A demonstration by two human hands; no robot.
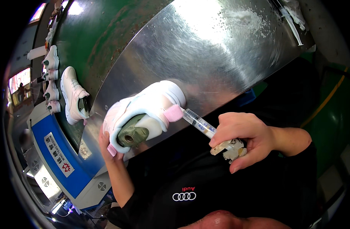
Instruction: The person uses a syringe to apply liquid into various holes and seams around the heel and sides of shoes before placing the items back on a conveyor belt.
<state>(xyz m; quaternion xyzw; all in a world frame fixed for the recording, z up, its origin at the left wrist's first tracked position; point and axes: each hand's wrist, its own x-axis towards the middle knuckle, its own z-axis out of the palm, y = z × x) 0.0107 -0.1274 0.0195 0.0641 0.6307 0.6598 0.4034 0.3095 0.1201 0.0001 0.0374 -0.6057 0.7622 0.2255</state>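
Note:
A white and pale pink sneaker point(144, 99) with pink pull tabs is tilted over the near edge of the steel table. Inside its opening sits a green shoe last point(132, 134). My left hand point(107, 147) grips the shoe from its left end, its fingers partly hidden behind it. In my right hand point(245, 133) is a clear plastic syringe point(199, 123), whose plunger end is crusted with pale dried material. The syringe points up and left, its tip at the pink tab; whether it touches the shoe I cannot tell.
The shiny steel table point(220, 65) carries whitish residue towards the back. Another syringe point(293, 26) lies at its far right corner. To the left, a sneaker point(72, 95) rests on a green surface point(94, 42), beyond it a row of similar shoes point(51, 91). A blue and white machine panel point(62, 152) curves nearby.

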